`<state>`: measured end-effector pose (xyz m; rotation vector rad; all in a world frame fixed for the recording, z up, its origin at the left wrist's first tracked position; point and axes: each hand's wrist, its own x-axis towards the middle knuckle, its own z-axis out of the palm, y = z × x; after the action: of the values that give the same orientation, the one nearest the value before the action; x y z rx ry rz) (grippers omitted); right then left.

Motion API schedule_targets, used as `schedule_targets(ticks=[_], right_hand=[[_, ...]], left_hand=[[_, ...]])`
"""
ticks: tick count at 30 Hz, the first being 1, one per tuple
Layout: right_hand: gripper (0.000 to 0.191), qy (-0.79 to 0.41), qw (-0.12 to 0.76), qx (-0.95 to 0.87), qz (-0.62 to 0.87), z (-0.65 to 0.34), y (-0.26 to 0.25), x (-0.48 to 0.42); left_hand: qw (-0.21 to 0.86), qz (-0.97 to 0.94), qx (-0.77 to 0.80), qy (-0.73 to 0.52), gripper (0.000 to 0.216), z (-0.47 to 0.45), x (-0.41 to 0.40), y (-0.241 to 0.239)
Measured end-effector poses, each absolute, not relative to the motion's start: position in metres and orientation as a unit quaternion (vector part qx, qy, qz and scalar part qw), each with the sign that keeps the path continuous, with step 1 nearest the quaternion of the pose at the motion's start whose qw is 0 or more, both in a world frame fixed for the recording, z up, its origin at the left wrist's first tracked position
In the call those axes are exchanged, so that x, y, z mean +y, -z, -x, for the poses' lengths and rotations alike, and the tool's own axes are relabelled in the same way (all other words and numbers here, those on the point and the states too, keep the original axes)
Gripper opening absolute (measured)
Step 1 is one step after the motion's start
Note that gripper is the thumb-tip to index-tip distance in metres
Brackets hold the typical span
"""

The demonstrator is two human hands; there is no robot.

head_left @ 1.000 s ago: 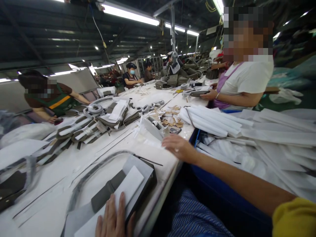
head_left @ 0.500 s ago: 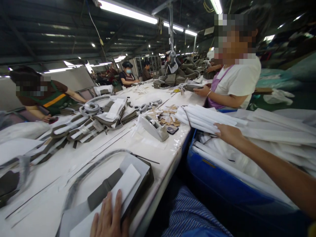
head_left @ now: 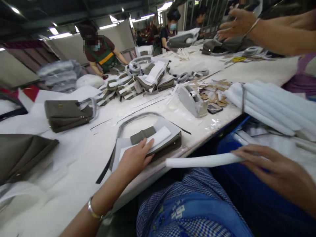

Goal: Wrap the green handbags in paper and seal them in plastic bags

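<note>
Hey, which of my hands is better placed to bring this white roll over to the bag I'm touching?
Likely your right hand: it grips one end of the white roll. Your left hand rests on the white strip atop the bag, so seems better suited to steadying it.

Dim ceiling (head_left: 56, 13) over the worktable (head_left: 79, 161), fluorescent tubes (head_left: 60, 35) glaring beyond it, glints (head_left: 214, 124) near its edge, its left end blurred

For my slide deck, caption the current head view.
Left hand on a flat white sheet atop an olive bag, right hand holding a white roll.
</note>
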<state>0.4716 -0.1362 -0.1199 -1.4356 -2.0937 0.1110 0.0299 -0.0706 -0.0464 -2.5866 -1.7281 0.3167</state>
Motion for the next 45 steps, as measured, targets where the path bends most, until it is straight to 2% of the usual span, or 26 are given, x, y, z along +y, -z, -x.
schedule_targets(ticks=[2, 5, 10, 13, 16, 21, 25, 29, 36, 41, 45], right_hand=[[0.041, -0.025, 0.308, -0.852, 0.422, -0.408, 0.124, -0.118], [0.044, -0.023, 0.305, -0.886, 0.348, -0.338, 0.133, -0.095], [0.038, 0.024, 0.38, -0.864, 0.331, -0.276, 0.138, -0.073], [0.031, 0.055, 0.403, -0.842, 0.355, -0.258, 0.139, -0.068], [0.03, 0.057, 0.425, -0.824, 0.37, -0.251, 0.147, -0.067], [0.041, -0.018, 0.461, -0.836, 0.298, -0.261, 0.151, -0.071], [0.057, -0.004, 0.405, -0.877, 0.258, -0.275, 0.126, -0.06], [0.055, 0.021, 0.331, -0.907, 0.258, -0.276, 0.117, -0.033], [0.041, 0.014, 0.409, -0.873, 0.265, -0.268, 0.151, -0.024], [0.045, -0.017, 0.398, -0.872, 0.284, -0.273, 0.144, -0.04], [0.042, -0.068, 0.497, -0.763, 0.407, -0.291, 0.143, -0.057]], left_hand=[[-0.007, 0.825, -0.554, -0.108, 0.056, -0.032, -0.069, 0.039], [-0.008, 0.826, -0.556, -0.097, 0.056, -0.033, -0.071, 0.036], [-0.009, 0.83, -0.554, -0.066, 0.059, -0.03, -0.076, 0.04], [-0.006, 0.831, -0.553, -0.049, 0.07, -0.03, -0.079, 0.044], [0.017, 0.832, -0.553, -0.028, 0.077, -0.03, -0.083, 0.054], [0.089, 0.83, -0.55, 0.033, 0.066, -0.034, -0.091, 0.08], [0.112, 0.821, -0.558, 0.044, 0.061, -0.036, -0.096, 0.095], [0.138, 0.81, -0.567, 0.059, 0.061, -0.041, -0.099, 0.105], [0.158, 0.78, -0.6, 0.088, 0.069, -0.06, -0.102, 0.112], [0.184, 0.772, -0.598, 0.118, 0.062, -0.061, -0.105, 0.12], [0.213, 0.769, -0.589, 0.126, 0.067, -0.057, -0.104, 0.127]])
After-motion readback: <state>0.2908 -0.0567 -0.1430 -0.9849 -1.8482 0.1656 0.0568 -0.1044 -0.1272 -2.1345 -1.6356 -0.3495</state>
